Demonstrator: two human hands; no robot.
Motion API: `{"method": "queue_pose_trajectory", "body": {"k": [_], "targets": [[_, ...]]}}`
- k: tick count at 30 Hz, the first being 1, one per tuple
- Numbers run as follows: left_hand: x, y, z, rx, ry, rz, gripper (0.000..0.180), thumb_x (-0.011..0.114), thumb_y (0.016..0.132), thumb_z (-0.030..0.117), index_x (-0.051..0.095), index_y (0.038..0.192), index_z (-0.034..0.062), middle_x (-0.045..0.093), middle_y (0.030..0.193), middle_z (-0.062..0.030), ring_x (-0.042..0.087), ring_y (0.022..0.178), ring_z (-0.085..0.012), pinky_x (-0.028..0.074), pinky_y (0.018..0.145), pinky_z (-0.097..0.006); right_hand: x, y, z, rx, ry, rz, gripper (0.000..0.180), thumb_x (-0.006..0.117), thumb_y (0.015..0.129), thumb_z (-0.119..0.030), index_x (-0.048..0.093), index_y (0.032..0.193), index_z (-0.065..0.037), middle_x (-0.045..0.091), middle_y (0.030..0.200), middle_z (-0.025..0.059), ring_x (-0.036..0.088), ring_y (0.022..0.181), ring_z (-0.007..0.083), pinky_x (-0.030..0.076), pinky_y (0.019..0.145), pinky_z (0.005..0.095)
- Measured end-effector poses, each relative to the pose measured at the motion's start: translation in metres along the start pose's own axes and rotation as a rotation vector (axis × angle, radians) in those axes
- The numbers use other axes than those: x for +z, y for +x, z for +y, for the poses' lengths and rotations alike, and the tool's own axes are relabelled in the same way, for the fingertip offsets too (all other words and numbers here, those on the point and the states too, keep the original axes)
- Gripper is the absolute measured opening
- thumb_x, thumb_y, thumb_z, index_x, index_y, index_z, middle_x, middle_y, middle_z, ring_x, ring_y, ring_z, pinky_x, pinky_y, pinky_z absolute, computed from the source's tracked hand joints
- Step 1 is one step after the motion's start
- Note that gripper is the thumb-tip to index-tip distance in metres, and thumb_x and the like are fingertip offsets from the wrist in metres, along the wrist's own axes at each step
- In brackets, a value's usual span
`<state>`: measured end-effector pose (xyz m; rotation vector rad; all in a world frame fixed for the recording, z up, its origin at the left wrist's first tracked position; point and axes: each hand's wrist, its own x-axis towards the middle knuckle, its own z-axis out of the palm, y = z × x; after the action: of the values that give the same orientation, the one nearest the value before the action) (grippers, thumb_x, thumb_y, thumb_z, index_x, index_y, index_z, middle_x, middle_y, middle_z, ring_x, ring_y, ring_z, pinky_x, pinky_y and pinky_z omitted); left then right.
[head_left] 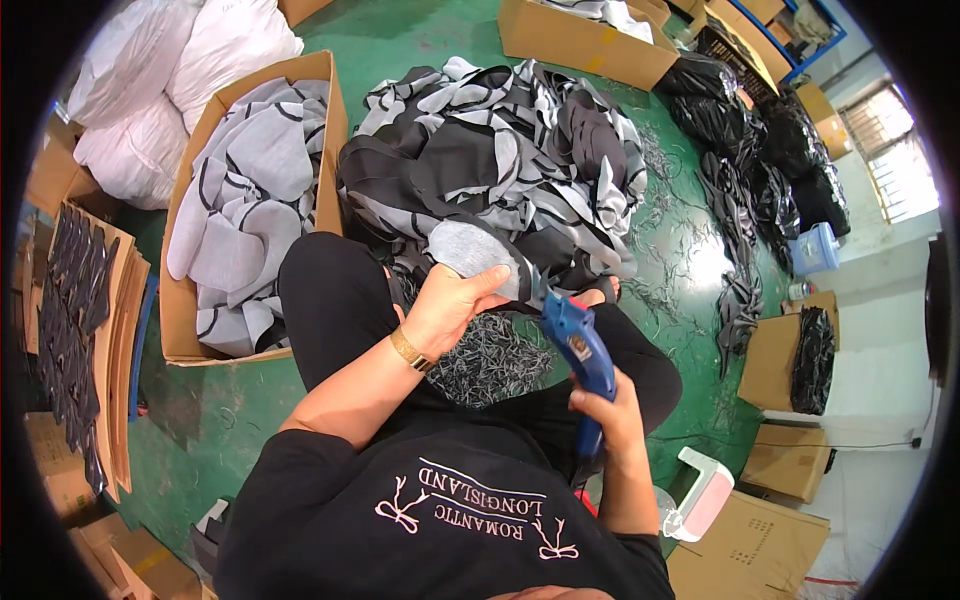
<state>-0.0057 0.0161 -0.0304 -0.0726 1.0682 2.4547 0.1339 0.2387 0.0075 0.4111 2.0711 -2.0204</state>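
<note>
Nearest me, my right hand (607, 405) is clenched round the grip of a blue handheld cutting tool (580, 350), its nose pointing up and away from my chest. Just beyond it my left hand (450, 305), with a gold bracelet (412, 351) at the wrist, is pinching a grey fabric piece (470, 250) by its lower edge, thumb on top. The tool's tip sits just beside that edge and close to my left fingers (492, 277). I cannot tell whether the tip is actually touching the cloth.

That closeness is my main worry: if the fabric slips or I push the tool forward too hard, the tip could catch my thumb or fingertips instead of the trim. The piece is also held at one edge only, so it may fold over and get cut in the wrong place.

Under my hands, between my knees, lies a heap of thin dark offcuts (485, 355) on the green floor (230, 420). These could snag the tool.

Further out is a big pile of black, grey and white fabric pieces (500, 150), and to my left an open cardboard box (190, 330) filled with grey pieces. The pile is loose, so pulling one piece may drag others with it. Beyond that stand white sacks (180, 60) and black bags (760, 130).
</note>
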Motion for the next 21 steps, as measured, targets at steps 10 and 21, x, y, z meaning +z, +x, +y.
{"method": "queue_pose_trajectory", "body": {"k": [10, 21], "targets": [[0.011, -0.009, 0.003, 0.027, -0.057, 0.047, 0.021, 0.065, 0.084, 0.002, 0.061, 0.104, -0.0038, 0.065, 0.100, -0.0105, 0.064, 0.090, -0.0198, 0.054, 0.082, -0.033, 0.010, -0.007, 0.014, 0.028, -0.025, -0.018, 0.035, 0.070, 0.069, -0.008, 0.058, 0.100, 0.004, 0.059, 0.076, 0.0051, 0.058, 0.067, 0.0127, 0.047, 0.063, 0.0249], [0.015, -0.014, 0.008, 0.058, 0.102, 0.046, 0.021, 0.065, 0.083, 0.000, 0.062, 0.103, -0.0048, 0.066, 0.098, -0.0092, 0.064, 0.087, -0.0174, 0.054, 0.078, -0.031, 0.007, -0.001, 0.004, 0.072, 0.060, -0.043, 0.033, 0.067, 0.068, -0.005, 0.057, 0.099, 0.005, 0.058, 0.076, 0.0065, 0.058, 0.060, 0.0153, 0.049, 0.055, 0.0275]]}}
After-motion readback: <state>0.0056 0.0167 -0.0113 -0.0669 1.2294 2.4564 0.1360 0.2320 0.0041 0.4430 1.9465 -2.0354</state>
